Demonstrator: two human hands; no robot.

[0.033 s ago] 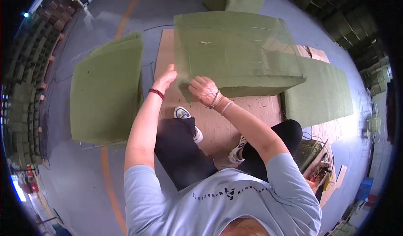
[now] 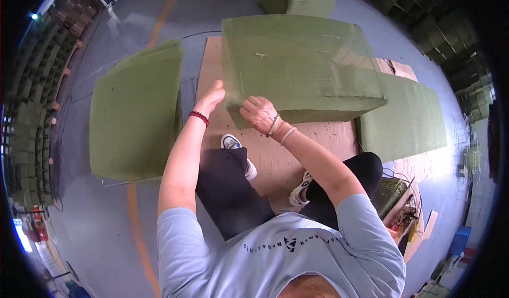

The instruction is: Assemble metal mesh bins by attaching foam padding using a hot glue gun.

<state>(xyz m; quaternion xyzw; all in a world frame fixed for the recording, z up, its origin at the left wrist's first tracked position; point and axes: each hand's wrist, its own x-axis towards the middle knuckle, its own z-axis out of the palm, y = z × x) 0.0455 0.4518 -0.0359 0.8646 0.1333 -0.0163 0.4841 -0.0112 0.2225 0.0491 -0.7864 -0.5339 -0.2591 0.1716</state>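
Note:
A box-shaped frame covered in green see-through mesh netting (image 2: 286,59) stands before me, with thin wires showing through its right part. At its near left corner is my left hand (image 2: 213,97), closed with the thumb on top and the fingertips at the netting's left edge. Whatever lies between those fingers is too small to make out. My right hand (image 2: 258,113), a little to the right, is closed in a pinch on the netting at the near edge. A small pale scrap (image 2: 260,55) lies on the mesh.
To my left stands a stack of green mesh panels (image 2: 135,112) with wire edges. Another green mesh sheet (image 2: 405,117) lies to the right. Brown boards (image 2: 313,139) cover the floor beneath my work. Tools and cables in an open box (image 2: 395,202) sit beside my right knee. Stacked green pieces (image 2: 32,112) line the left side.

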